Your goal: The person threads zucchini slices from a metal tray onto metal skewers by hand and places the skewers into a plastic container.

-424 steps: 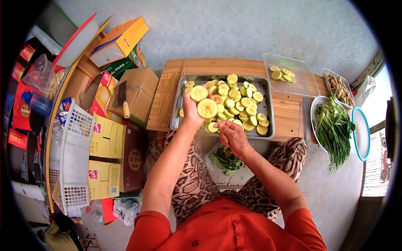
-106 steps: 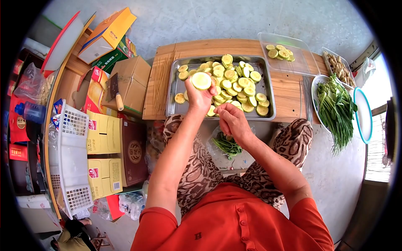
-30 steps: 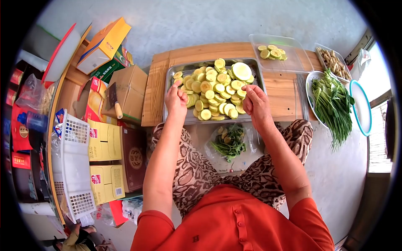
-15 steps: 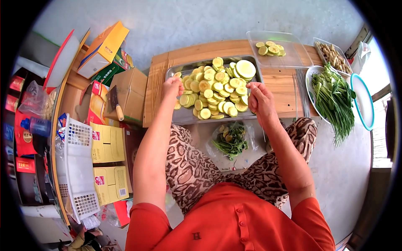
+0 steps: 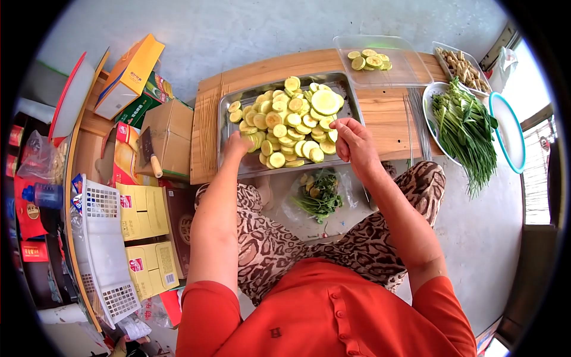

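Sliced courgettes (image 5: 279, 119): one heap of green-rimmed rounds, in a rectangular metal tray (image 5: 352, 110) on a wooden table (image 5: 386, 128); lies between the two hands.

Large pale slice (image 5: 325, 102): on the heap's far right, just beyond the right hand's fingertips.

Left hand (image 5: 237, 144): at the near left of the heap, against the overlapping rounds there; fingers largely hidden, so whether they grip cannot be told.

Right hand (image 5: 355, 144): over the tray's right side, at the heap's edge; thumb and forefinger together, other fingers curled. A thin rod (image 5: 367, 195) shows below it; whether the hand holds it cannot be told.

Thin wooden sticks (image 5: 206, 122): on the table, left of the tray.

Metal rods (image 5: 420, 122): to its right, well apart from the right hand.

Clear plastic box (image 5: 410, 68): at the far right, containing further courgette rounds (image 5: 372, 61).
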`<act>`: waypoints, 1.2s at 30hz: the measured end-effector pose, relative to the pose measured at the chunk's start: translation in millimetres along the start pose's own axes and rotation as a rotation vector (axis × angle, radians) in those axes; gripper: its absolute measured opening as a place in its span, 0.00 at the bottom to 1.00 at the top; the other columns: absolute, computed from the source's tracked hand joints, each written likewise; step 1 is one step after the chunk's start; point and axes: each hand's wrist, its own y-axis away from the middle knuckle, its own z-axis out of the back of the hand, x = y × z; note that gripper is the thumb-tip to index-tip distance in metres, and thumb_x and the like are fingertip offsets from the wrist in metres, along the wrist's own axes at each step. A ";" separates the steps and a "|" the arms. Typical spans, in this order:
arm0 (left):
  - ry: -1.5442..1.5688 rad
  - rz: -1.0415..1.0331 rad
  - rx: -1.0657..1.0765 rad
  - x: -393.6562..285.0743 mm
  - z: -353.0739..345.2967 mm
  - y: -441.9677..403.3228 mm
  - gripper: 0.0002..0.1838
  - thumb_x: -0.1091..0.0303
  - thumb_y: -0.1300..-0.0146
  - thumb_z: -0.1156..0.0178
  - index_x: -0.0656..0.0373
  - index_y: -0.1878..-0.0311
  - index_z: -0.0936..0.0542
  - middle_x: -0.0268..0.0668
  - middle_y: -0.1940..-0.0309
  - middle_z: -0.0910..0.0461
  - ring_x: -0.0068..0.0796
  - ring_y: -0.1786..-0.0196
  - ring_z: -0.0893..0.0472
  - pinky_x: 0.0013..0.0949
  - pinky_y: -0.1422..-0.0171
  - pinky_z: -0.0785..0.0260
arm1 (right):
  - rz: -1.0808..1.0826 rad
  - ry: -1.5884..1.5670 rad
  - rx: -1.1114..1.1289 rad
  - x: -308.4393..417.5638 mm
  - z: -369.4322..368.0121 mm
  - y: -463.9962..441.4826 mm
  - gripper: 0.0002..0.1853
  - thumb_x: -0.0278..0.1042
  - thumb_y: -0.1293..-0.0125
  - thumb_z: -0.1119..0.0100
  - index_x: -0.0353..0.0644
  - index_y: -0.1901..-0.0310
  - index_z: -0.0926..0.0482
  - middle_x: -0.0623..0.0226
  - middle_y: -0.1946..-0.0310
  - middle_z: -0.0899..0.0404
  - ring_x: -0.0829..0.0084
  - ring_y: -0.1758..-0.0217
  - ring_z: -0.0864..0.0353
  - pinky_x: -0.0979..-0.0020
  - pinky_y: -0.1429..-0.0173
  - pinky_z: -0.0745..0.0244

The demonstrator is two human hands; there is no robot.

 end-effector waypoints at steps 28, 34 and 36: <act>2.159 -0.150 0.568 -75.6 48.3 71.3 0.27 0.49 0.33 0.60 0.65 0.49 0.27 0.43 0.62 0.25 0.32 0.64 0.28 0.33 0.54 0.32 | -0.162 0.165 0.279 -24.9 -56.7 30.0 0.06 0.33 0.29 0.50 0.41 0.60 0.26 0.84 0.82 0.38 0.90 0.83 0.45 0.83 0.80 0.51; 2.153 -0.141 0.561 -77.2 47.7 73.3 0.27 0.48 0.32 0.61 0.64 0.50 0.27 0.41 0.64 0.25 0.32 0.64 0.28 0.34 0.54 0.31 | -0.161 0.170 0.277 -24.5 -59.0 29.6 0.06 0.33 0.29 0.51 0.41 0.60 0.26 0.84 0.82 0.38 0.90 0.84 0.44 0.83 0.81 0.52; 2.165 -0.145 0.583 -76.8 47.3 73.7 0.27 0.48 0.33 0.61 0.64 0.50 0.26 0.41 0.64 0.25 0.32 0.64 0.28 0.34 0.54 0.31 | -0.161 0.177 0.285 -26.8 -58.9 28.9 0.07 0.33 0.29 0.51 0.41 0.60 0.26 0.84 0.82 0.38 0.90 0.84 0.44 0.83 0.81 0.52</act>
